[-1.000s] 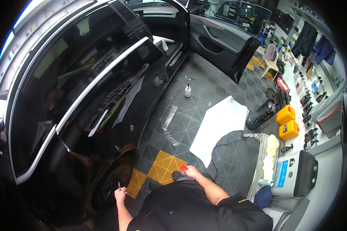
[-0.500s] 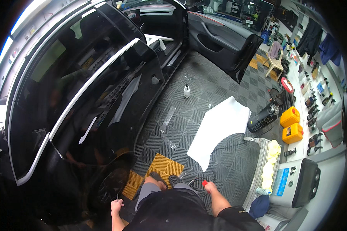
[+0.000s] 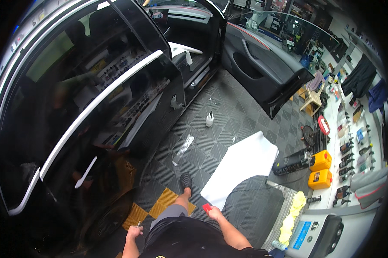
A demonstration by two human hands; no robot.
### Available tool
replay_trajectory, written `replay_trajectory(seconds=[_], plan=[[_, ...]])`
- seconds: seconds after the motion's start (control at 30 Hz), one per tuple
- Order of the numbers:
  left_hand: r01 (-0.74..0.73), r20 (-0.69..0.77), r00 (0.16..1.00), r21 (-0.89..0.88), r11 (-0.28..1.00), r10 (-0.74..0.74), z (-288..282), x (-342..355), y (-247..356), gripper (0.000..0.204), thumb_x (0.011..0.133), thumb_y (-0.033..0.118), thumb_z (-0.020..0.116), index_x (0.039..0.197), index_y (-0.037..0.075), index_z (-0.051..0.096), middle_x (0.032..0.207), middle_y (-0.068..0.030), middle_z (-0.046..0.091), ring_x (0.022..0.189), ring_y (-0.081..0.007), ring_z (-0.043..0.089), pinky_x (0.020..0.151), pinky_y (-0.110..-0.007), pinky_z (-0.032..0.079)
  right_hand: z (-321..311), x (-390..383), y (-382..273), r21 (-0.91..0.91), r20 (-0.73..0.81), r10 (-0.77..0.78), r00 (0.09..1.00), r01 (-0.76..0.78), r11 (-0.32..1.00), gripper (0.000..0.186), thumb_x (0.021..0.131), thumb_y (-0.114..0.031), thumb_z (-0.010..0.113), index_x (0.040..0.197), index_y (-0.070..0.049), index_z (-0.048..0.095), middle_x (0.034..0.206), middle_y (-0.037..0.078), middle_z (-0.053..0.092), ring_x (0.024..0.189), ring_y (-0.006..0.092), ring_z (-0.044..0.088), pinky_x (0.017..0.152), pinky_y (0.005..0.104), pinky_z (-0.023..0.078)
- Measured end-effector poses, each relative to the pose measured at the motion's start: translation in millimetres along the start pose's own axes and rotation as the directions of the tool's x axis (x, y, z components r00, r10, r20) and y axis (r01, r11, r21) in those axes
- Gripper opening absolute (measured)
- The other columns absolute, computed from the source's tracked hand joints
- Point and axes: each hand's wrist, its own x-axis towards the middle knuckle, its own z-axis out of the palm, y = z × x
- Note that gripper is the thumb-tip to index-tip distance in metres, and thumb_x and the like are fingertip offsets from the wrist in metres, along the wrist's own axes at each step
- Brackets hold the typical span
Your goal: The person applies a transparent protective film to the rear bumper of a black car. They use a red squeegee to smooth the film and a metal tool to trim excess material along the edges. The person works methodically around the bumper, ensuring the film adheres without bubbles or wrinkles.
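In my closed right hand (image 3: pixel 214 214) is a small flat red piece (image 3: pixel 207 207), which looks like a squeegee. My left hand (image 3: pixel 134 232) is closed around a thin, light stick-like tool (image 3: pixel 138 224), too small to name surely. Along my left side stands a black car (image 3: pixel 129 99) with its rear door shut and its front door (image 3: pixel 263 64) swung wide. A large white cut-out sheet (image 3: pixel 241 165) lies flat on the floor ahead of my right hand. Farther ahead, a white bottle with a dark top (image 3: pixel 209 119) stands upright on the floor.
A clear strip (image 3: pixel 183 149) lies on the tiled floor. To the right are a black cylinder (image 3: pixel 293 161), yellow jugs (image 3: pixel 320 179), a yellow cloth (image 3: pixel 292 217) on a metal step, and a cable. Shelves of spray bottles (image 3: pixel 348 148) line the wall; a chair (image 3: pixel 312 101) stands farther off.
I have stepped forward, one foot ahead of the other. Both hands still hold their things; the right one has moved left, closer to the white sheet's near end.
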Motion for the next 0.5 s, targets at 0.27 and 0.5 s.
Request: replay_trajectory(seconds=[0.27, 0.5], plan=[[-0.385, 0.103, 0.917, -0.010, 0.923, 0.384, 2.1, 84.8, 291.0, 0.040, 0.096, 0.039, 0.062, 0.094, 0.003, 0.080, 0.070, -0.0078, 0.072, 0.069, -0.0186, 0.068, 0.072, -0.036, 0.053, -161.9, 70.6, -79.5, -0.091, -0.040, -0.003, 0.999, -0.001, 0.996, 0.028, 0.091, -0.020, 0.064, 0.111, -0.006, 0.077, 0.093, 0.009, 0.077, 0.086, 0.0198, 0.072, 0.079, 0.0375, 0.055], [-0.355, 0.437, 0.851, 0.067, 0.933, 0.292, -2.5, 64.4, 473.7, 0.057, 0.109, 0.052, 0.041, 0.114, 0.008, 0.076, 0.074, -0.0064, 0.067, 0.070, -0.0189, 0.063, 0.074, -0.038, 0.052, -306.6, 92.9, -65.3, 0.705, -0.426, 0.298, 0.854, 0.107, 0.701, 0.024, 0.096, -0.006, 0.059, 0.117, -0.008, 0.070, 0.090, 0.005, 0.072, 0.067, 0.0153, 0.068, 0.046, 0.0296, 0.056]])
